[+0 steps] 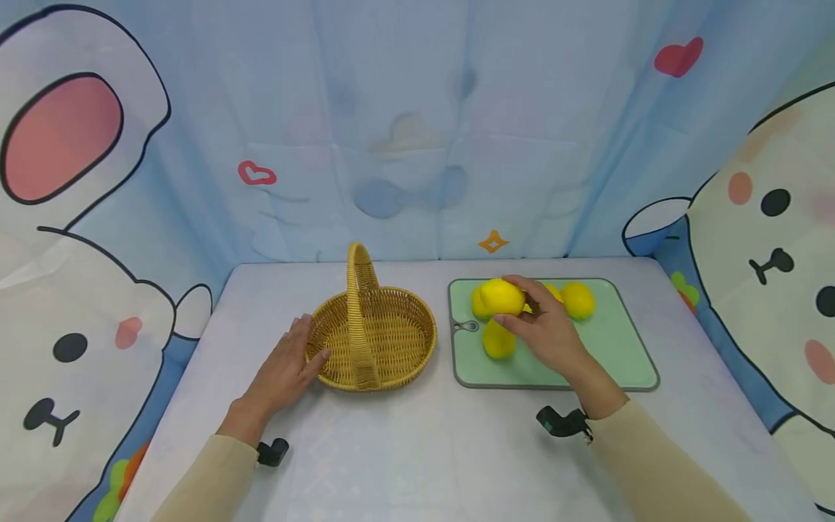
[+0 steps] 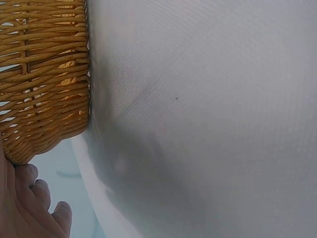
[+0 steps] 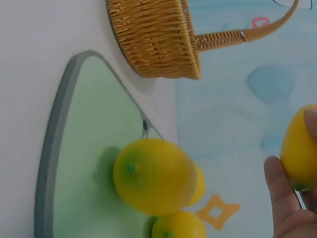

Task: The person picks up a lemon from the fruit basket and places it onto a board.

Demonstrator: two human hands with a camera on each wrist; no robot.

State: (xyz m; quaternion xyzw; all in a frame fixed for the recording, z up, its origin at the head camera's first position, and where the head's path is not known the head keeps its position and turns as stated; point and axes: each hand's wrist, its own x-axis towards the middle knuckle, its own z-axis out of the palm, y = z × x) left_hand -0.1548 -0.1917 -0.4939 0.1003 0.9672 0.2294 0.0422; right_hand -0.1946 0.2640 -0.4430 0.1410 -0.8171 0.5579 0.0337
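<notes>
A golden woven basket [image 1: 404, 341] with a tall arched handle stands on the table, left of centre. My left hand [image 1: 280, 377] rests against its left side, fingers fairly straight along the wall and thumb by the front rim. In the left wrist view the fingertips lie near the basket's wickerwork [image 2: 44, 89]. My right hand [image 1: 554, 330] holds a yellow lemon [image 1: 502, 297] between thumb and fingers, raised over the left part of a green cutting board [image 1: 607, 355]. The right wrist view shows this held lemon [image 3: 297, 153] up off the board.
More lemons lie on the board: one in front [image 1: 499, 341], one at the right [image 1: 578, 300], others partly hidden behind the held lemon and hand. The board has a grey edge and a hanging hole at its left. A printed curtain [image 1: 417, 109] hangs behind the white-covered table [image 1: 391, 457].
</notes>
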